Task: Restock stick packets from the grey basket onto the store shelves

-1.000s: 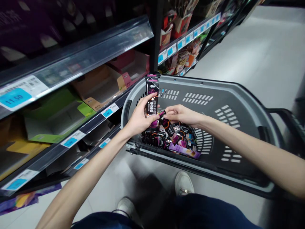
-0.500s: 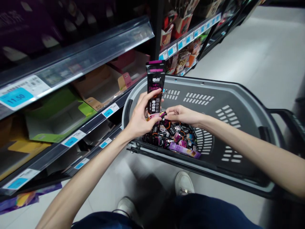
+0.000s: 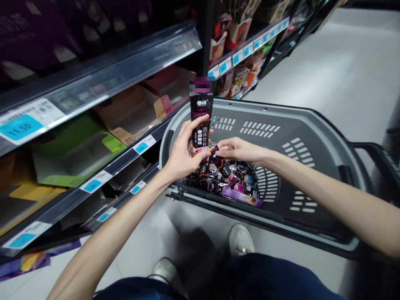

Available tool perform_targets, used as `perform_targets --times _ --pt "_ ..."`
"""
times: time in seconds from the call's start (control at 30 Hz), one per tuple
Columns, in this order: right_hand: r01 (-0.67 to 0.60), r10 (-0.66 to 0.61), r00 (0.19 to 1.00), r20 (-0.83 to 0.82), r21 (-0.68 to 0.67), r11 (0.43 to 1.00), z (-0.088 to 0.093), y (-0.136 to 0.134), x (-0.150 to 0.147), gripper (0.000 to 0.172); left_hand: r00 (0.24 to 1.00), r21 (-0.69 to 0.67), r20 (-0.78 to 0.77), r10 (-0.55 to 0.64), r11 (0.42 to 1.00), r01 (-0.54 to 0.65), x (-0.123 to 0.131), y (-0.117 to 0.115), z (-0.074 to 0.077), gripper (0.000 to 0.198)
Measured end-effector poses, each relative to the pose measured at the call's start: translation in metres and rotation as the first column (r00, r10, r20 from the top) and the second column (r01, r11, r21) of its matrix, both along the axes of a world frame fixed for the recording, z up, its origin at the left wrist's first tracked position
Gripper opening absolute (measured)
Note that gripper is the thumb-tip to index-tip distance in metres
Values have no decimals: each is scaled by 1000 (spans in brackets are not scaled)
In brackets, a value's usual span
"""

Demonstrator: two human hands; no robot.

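Observation:
My left hand [image 3: 183,152] is closed around a few upright black drink-powder sachets [image 3: 201,109] with white print and purple tops, one overlapping another. The top end of this stack is blurred into blocks. Close beside it, my right hand [image 3: 237,149] pinches the top end of a smaller-looking black sachet [image 3: 221,165] that slants down to the right. Both hands are over the left part of a grey shopping basket [image 3: 300,114]. Below them lies a heap of shiny dark sachets [image 3: 248,173], with one purple packet [image 3: 242,196] along the near side.
Shelves with cardboard display boxes, among them a green box [image 3: 75,156], run along the left. A price rail [image 3: 150,62] juts out near my left arm. Packaged goods [image 3: 239,79] fill the shelf ahead. My shoes [image 3: 241,241] stand on the pale floor [image 3: 343,54] below the basket.
The tops of the sachets in my left hand have shifted slightly to the left. My right hand stays in about the same spot, still pinching its sachet.

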State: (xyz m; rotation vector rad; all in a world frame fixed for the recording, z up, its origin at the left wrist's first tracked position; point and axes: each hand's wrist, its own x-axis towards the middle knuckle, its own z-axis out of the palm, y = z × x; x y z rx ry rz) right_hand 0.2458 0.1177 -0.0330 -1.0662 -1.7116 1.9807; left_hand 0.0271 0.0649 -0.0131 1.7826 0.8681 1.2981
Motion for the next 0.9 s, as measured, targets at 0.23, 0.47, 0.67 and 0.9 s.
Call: perform_targets --times 0.23,0.47,0.67,0.9 --pt "-17 17 1000 3 20 1000 -3 1 1 24 1000 -32 -5 20 999 -20 1 0 0 73" --pt "22 -22 1000 22 -20 1000 -4 1 2 27 999 -60 -3 53 997 -54 -1 1 -1 57" --pt "70 -68 997 41 -54 996 -4 2 3 33 988 -145 -83 133 979 -144 -6 8 -6 40" --pt "109 -109 994 14 -25 994 3 1 1 33 984 -221 -127 123 964 -149 -8 11 -10 49"
